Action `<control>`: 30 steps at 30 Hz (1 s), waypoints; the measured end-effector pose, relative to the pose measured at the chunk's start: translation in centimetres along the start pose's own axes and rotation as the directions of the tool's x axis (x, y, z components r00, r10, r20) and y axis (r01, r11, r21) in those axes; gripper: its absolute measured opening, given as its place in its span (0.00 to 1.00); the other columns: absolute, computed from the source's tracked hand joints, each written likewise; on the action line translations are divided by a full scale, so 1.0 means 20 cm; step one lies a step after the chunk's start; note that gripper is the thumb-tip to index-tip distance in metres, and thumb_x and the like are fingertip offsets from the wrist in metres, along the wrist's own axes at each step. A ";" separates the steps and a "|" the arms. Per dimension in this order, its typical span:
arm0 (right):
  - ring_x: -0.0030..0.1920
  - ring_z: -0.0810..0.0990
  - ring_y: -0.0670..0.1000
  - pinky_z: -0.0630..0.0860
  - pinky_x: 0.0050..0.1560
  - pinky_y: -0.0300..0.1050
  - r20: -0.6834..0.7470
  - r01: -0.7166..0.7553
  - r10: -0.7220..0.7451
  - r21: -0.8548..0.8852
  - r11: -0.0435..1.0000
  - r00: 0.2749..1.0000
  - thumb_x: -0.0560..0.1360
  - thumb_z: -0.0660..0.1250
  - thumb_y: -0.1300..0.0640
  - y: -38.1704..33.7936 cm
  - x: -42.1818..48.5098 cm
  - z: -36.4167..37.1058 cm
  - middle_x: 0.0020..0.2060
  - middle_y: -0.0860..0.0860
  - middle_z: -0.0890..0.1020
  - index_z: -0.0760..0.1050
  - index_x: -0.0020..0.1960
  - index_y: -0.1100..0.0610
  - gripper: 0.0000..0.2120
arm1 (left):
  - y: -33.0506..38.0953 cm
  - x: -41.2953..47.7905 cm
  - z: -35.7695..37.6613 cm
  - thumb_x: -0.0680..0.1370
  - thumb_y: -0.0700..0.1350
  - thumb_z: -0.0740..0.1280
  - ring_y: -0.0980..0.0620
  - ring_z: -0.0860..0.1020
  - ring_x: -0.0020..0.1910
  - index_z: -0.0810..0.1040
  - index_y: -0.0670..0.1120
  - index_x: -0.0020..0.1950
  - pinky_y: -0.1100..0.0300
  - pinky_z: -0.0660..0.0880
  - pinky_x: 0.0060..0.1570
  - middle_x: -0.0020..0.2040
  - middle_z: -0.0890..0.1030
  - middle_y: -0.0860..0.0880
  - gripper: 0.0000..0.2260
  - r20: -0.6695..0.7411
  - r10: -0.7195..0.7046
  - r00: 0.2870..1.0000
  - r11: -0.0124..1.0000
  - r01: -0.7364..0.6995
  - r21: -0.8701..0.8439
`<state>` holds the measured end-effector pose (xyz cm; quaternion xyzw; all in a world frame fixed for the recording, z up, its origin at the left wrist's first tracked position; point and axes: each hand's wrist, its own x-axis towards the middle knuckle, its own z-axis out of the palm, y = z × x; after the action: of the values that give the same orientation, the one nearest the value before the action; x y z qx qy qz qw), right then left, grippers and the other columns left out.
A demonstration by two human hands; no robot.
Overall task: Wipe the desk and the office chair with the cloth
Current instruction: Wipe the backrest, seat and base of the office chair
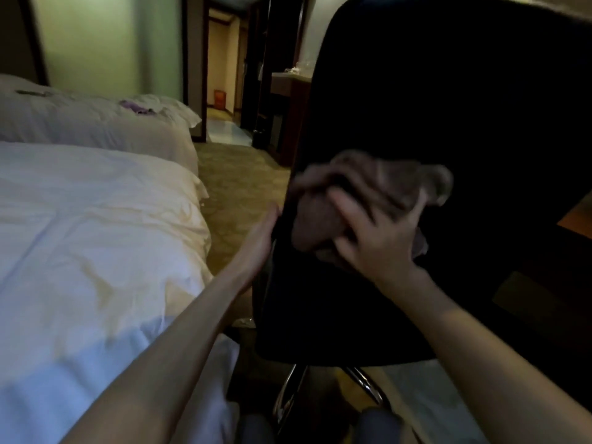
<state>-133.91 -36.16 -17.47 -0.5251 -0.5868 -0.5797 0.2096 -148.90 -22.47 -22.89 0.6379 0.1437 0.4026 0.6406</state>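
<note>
Though blurred, cloth (378, 184) under right hand (374, 241).

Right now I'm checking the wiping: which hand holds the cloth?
The right hand grips the cloth against the chair back; the left hand only rests on its edge.

Office chair (448, 107) black, cloth (378, 184) grey-brown. Bed (96, 219) linen white. Carpet (237, 174) olive-yellow with a faint pattern, walls (105, 43) pale green.
</note>
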 end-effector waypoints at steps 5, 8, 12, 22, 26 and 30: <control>0.64 0.69 0.61 0.60 0.66 0.73 -0.067 -0.178 0.178 0.006 0.984 0.982 0.74 0.61 0.47 -0.18 0.05 0.14 0.66 0.50 0.70 0.69 0.70 0.46 0.24 | -0.39 -0.18 -0.13 0.82 0.67 0.45 0.60 0.85 0.48 0.85 0.49 0.58 0.69 0.78 0.42 0.49 0.87 0.52 0.33 -0.074 -0.275 0.959 0.928 0.244 -0.283; 0.66 0.72 0.61 0.63 0.61 0.80 0.120 -0.134 0.136 -0.026 0.991 0.983 0.70 0.64 0.49 -0.40 -0.28 0.25 0.67 0.54 0.74 0.70 0.66 0.47 0.24 | -0.45 -0.19 -0.21 0.79 0.73 0.44 0.53 0.84 0.56 0.78 0.42 0.69 0.64 0.79 0.50 0.57 0.85 0.45 0.42 0.050 -0.307 0.950 0.860 0.299 -0.413; 0.52 0.85 0.63 0.79 0.53 0.64 0.425 0.023 -0.037 0.039 0.999 0.905 0.72 0.78 0.48 -0.66 -0.79 0.34 0.54 0.56 0.85 0.77 0.62 0.50 0.21 | -0.43 -0.16 -0.29 0.74 0.78 0.42 0.51 0.81 0.49 0.79 0.39 0.69 0.63 0.79 0.49 0.55 0.82 0.41 0.50 0.166 -0.277 0.947 0.847 0.322 -0.423; 0.60 0.77 0.63 0.60 0.64 0.62 0.199 0.000 0.011 -0.056 0.998 0.980 0.71 0.71 0.53 -0.33 -0.43 0.18 0.60 0.54 0.81 0.76 0.65 0.43 0.23 | -0.47 -0.18 -0.26 0.77 0.75 0.38 0.55 0.82 0.41 0.80 0.40 0.63 0.65 0.78 0.43 0.46 0.86 0.47 0.47 0.051 -0.327 0.944 0.862 0.320 -0.392; 0.62 0.68 0.60 0.61 0.65 0.70 0.076 -0.196 0.198 -0.039 0.980 0.977 0.68 0.67 0.50 -0.40 -0.22 0.24 0.67 0.50 0.74 0.69 0.70 0.45 0.29 | -0.48 -0.19 -0.25 0.76 0.76 0.40 0.56 0.77 0.34 0.87 0.45 0.49 0.65 0.73 0.33 0.39 0.82 0.48 0.46 0.059 -0.330 0.942 0.841 0.322 -0.435; 0.57 0.75 0.57 0.69 0.62 0.67 0.364 -0.086 0.104 -0.065 0.994 0.926 0.67 0.73 0.48 -0.72 -0.72 0.34 0.56 0.49 0.85 0.83 0.58 0.41 0.19 | -0.47 -0.21 -0.22 0.74 0.77 0.46 0.52 0.75 0.38 0.86 0.46 0.50 0.60 0.69 0.39 0.41 0.77 0.48 0.42 0.078 -0.308 0.948 0.841 0.310 -0.444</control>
<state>-138.53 -32.14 -38.11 -0.6566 -0.5756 -0.4744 0.1117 -151.42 -20.95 -33.72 0.4412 0.1463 0.3152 0.8274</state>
